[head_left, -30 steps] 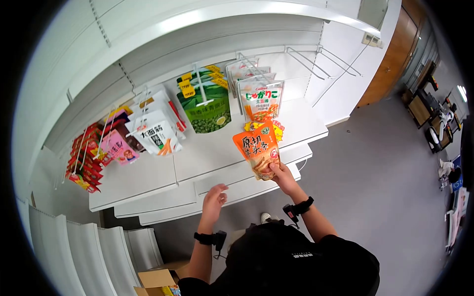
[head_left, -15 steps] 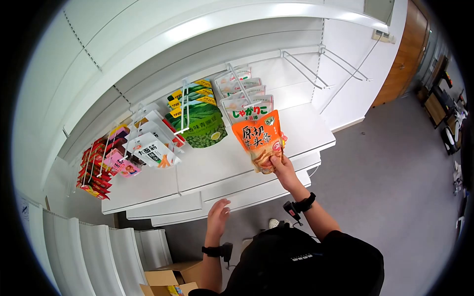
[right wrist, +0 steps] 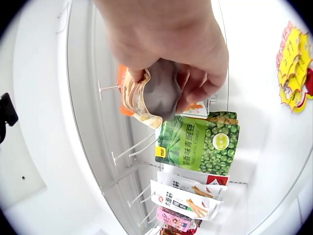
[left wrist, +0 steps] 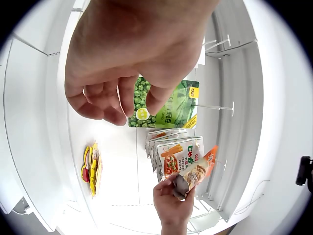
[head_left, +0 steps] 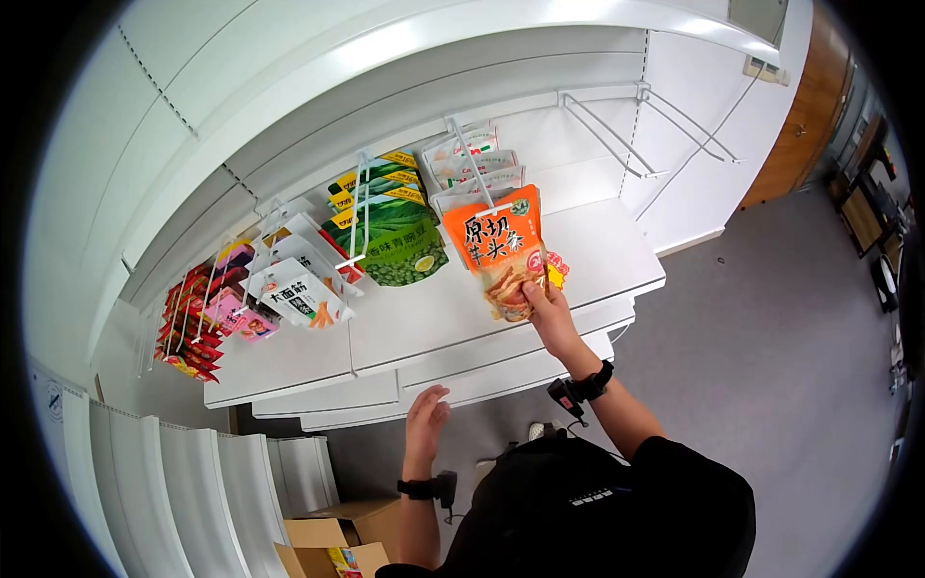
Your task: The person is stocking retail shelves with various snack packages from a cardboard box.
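An orange snack pouch [head_left: 503, 252] with large black characters is gripped near its lower edge by my right hand [head_left: 556, 324], thumb on the front. Its upper part overlaps the tip of the hook with white snack pouches [head_left: 479, 173] behind it. In the right wrist view the fingers curl around the pouch's grey bottom [right wrist: 163, 89]. My left hand [head_left: 425, 420] hangs in front of the shelf edge, its fingers loosely bent and holding nothing. Green pea pouches [left wrist: 168, 105] appear beyond it in the left wrist view.
White pouches [head_left: 306, 294], pink packs [head_left: 241, 316] and red packs [head_left: 193, 337] hang on hooks to the left. Bare hooks [head_left: 617, 135] jut out at the right. Yellow price tags [right wrist: 295, 68] lie on the white shelf [head_left: 602, 255]. An open cardboard box [head_left: 318, 533] stands below.
My right hand has carried the orange pouch up and inward, so its top now overlaps the hook tip. The left hand stays low and loose. The head view has shifted slightly.
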Available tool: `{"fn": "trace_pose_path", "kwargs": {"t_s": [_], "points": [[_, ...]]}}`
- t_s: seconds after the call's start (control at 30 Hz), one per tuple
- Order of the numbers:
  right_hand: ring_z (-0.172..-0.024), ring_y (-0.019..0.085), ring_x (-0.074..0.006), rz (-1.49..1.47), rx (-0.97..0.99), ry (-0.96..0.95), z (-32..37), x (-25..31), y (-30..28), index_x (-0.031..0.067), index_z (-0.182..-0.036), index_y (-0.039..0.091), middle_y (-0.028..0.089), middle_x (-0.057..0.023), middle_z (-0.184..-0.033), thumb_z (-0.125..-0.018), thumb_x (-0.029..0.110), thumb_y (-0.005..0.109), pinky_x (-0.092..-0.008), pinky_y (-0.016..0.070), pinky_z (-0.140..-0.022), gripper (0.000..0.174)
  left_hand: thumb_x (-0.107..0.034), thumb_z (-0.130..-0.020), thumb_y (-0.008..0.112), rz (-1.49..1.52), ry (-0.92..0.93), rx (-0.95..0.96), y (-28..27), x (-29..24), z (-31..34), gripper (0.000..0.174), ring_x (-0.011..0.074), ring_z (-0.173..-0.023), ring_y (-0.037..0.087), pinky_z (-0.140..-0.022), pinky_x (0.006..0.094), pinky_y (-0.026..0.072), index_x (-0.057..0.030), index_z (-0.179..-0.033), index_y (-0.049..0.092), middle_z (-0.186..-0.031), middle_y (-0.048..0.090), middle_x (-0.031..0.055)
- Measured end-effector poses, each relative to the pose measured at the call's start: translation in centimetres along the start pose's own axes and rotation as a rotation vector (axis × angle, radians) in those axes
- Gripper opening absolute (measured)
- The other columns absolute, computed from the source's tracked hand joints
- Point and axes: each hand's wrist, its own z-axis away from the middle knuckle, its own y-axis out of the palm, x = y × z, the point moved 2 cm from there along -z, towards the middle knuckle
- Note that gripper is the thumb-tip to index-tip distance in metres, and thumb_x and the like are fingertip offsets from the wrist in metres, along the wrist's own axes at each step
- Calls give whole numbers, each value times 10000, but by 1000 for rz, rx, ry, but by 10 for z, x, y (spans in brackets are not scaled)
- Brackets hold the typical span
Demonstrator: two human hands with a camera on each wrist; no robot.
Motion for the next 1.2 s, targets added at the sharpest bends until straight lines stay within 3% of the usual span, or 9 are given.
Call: {"fn": "trace_pose_path", "kwargs": {"t_s": [0.33,0.73,1.0,1.2], "points": [[-1049,576,-155,-5,10,29,-11,-2,-5,14,-1238,465,571,-69,-1162,-939,262,534,-315,476,-907,395,-206,-914,547,-14,9,5,7,-3,-5,314,110,-840,556,-749,270,461,-30,-1173,530,-1104,602,71],[-1091,558,-177,1,33,45,-25,-8,-8,10,-1295,400,535,-87,-1212,-945,302,516,-334,480,-916,471,-209,-913,550,-2,-1,-62,3,4,5,332,111,-836,566,-747,265,463,-29,-1191,529,-1105,608,70],[-1061,570,-197,-6,8,99,-11,-41,-32,42,-1236,441,562,-90,-1175,-933,390,517,-351,497,-843,467,-198,-902,574,48,-20,-127,-13,16,24,301,102,-820,557,-732,246,449,-46,-1162,563,-1079,616,50],[-1073,558,-255,-36,5,197,12,-55,-29,15,-1287,382,539,-140,-1196,-941,522,389,-398,466,-892,614,-213,-903,578,74,11,-146,-33,23,40,320,100,-816,553,-732,245,445,-36,-1169,555,-1088,607,55]]}}
